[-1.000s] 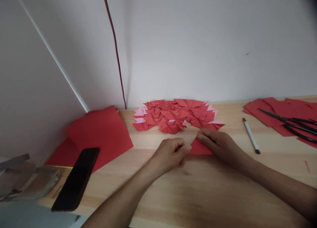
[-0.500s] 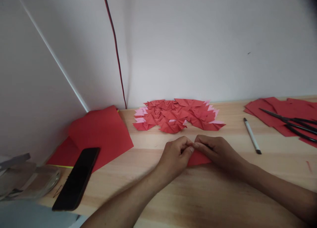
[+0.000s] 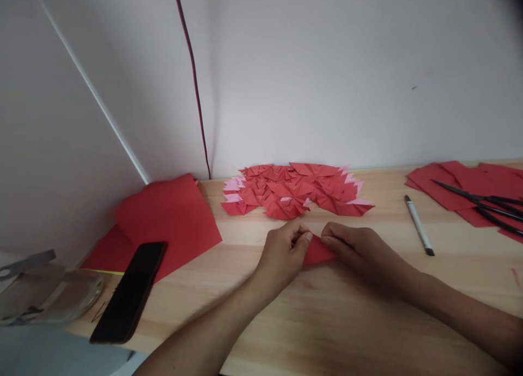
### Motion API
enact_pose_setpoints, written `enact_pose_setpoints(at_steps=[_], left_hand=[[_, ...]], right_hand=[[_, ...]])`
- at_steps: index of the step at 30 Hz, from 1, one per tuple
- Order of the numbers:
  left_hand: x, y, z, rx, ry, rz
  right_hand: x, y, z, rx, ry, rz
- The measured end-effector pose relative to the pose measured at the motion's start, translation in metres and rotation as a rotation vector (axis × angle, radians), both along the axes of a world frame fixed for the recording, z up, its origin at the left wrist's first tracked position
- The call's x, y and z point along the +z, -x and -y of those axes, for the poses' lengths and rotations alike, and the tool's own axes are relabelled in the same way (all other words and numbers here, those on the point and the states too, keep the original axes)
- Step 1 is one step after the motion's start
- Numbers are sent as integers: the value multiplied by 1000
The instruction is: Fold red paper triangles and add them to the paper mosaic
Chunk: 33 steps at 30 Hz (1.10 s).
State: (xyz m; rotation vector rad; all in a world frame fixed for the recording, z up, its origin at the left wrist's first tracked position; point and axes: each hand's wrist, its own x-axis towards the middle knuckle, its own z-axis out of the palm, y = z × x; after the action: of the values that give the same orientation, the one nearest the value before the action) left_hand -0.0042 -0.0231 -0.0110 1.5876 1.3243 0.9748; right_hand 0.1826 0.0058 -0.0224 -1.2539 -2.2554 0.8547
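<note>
Between my hands a small piece of red paper (image 3: 317, 250) shows, looking folded, just above the wooden table. My left hand (image 3: 285, 252) pinches its left corner between thumb and bent fingers. At the paper's right side my right hand (image 3: 359, 248) is closed, thumb against the curled index finger; the paper's right end goes behind these fingers. Beyond my hands lies a cluster of folded red and pink paper pieces (image 3: 292, 189), pointed at the ends and overlapping in rows.
To the left, a black phone (image 3: 128, 294) rests partly on large red sheets (image 3: 171, 218), near a clear container (image 3: 77, 294). On the right are a white pen (image 3: 419, 225) and black scissors (image 3: 486, 201) on cut red paper (image 3: 445, 182). A wall (image 3: 306, 82) stands behind.
My hands have drawn apart: the fingertips met over the paper before, and now a gap shows. The left hand shifted slightly left with the paper. The view turned a little.
</note>
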Motion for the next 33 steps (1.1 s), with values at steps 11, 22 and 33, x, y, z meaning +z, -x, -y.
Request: enact_pose_setpoints(at_steps=[11,22,33], left_hand=[[1,2,-1,98,-52,-9],[-3,6,-4,107,0,75],[2,-6,6,-75,-44,-29]], right_hand=[[4,-3,-5,20,67,-55],[0,-8,-7,17,43,-61],[5,-2,3,99,56,-88]])
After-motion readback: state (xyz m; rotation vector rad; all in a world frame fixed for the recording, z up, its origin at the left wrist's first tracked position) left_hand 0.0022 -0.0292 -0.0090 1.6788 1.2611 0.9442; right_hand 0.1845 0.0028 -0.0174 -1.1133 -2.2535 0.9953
